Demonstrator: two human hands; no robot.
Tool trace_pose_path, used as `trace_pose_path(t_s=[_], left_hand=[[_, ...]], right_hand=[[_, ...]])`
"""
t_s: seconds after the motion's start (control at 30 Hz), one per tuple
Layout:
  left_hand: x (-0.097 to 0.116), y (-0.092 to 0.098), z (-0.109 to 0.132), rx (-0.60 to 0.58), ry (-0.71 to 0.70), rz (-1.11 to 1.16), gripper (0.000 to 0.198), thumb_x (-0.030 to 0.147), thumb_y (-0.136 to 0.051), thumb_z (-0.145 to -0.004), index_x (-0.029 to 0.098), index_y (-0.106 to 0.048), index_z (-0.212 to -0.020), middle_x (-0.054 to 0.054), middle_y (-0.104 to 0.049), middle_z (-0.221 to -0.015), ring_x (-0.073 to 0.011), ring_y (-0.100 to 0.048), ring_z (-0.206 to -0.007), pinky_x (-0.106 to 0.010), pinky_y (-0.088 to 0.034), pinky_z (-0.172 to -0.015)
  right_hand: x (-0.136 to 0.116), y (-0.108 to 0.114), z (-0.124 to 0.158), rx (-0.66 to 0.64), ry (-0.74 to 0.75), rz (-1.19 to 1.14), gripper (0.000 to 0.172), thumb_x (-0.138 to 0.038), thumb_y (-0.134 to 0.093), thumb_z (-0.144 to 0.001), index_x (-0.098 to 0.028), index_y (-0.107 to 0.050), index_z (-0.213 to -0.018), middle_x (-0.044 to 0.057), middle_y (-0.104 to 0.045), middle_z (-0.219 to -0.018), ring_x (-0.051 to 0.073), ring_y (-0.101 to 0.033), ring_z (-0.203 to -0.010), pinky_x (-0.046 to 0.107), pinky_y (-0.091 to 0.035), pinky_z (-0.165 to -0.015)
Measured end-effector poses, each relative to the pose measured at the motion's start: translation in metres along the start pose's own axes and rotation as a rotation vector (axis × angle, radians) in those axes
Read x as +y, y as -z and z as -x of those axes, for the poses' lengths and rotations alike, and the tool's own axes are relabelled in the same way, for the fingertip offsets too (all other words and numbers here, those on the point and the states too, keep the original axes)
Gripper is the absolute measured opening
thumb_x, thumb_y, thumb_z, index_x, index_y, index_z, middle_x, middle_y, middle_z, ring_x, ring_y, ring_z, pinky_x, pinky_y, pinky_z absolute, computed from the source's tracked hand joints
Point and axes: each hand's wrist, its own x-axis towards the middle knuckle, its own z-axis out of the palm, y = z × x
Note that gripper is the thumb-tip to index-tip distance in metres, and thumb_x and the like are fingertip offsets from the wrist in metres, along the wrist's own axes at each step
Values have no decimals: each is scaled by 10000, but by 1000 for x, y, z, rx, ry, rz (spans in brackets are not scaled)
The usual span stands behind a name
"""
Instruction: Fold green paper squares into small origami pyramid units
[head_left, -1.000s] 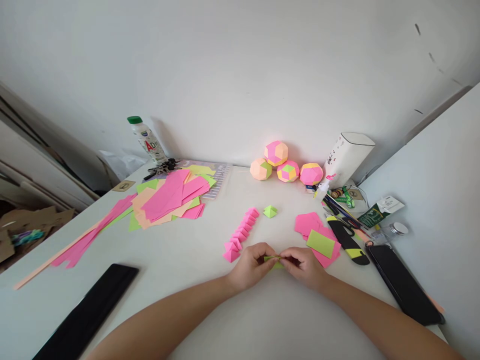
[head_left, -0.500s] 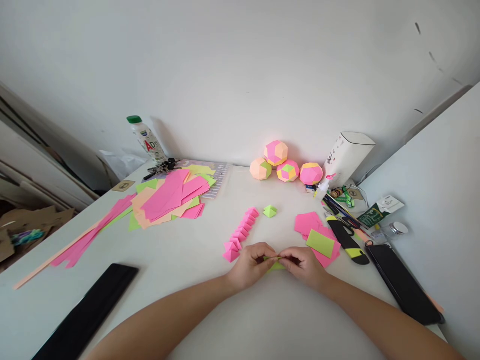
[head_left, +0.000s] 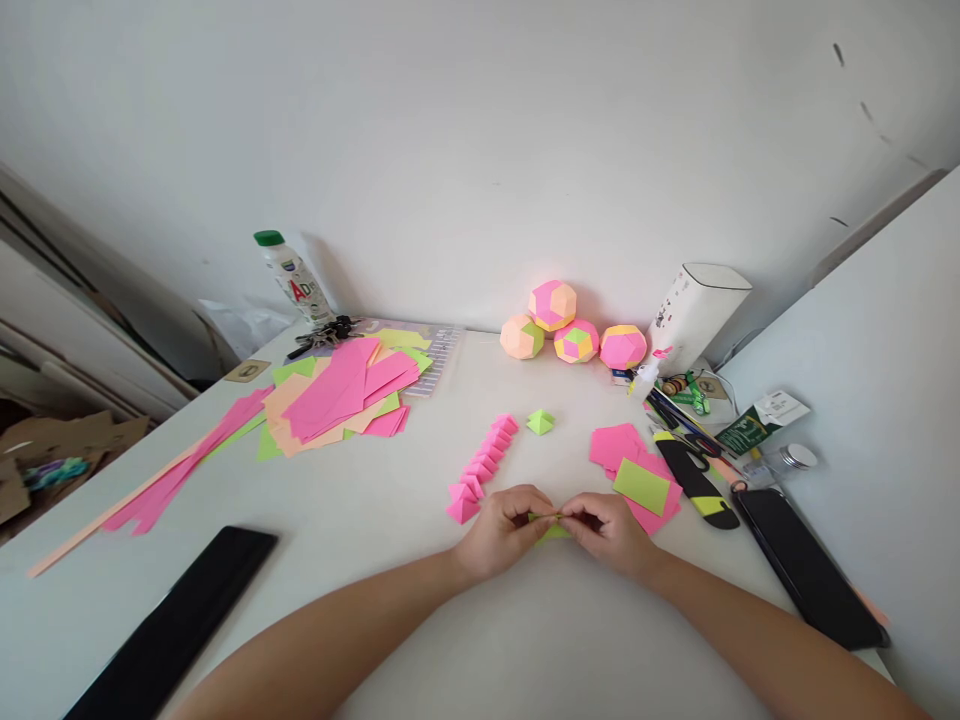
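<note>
Between my fingertips is a small piece of green paper, partly hidden by the fingers. My left hand pinches its left side and my right hand pinches its right side, with the two hands almost touching at the upper edge. Just left of my left hand runs a slanting row of pink folded paper units. A single green folded unit stands beyond the hands. Close to my right hand, a green paper rectangle lies on several pink paper pieces.
Faceted paper balls are stacked against the wall. Coloured sheets, a ruler and a bottle are at the left. A black flat object lies front left. A cutter knife and a phone lie at the right.
</note>
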Motion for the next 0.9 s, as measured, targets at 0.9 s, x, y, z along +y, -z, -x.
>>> trace_pose_path(t_s=[0.9], left_hand=[[0, 0, -1, 4, -4, -32, 173, 283, -587, -820, 141, -679, -785, -67, -593, -773, -133, -559, -692, -247, -451, -599]], right_hand=[[-3, 1, -1, -63, -19, 20, 192, -261, -507, -831, -156, -591, -694, -22, -480, -557, 97, -373, -475, 213, -305, -443]])
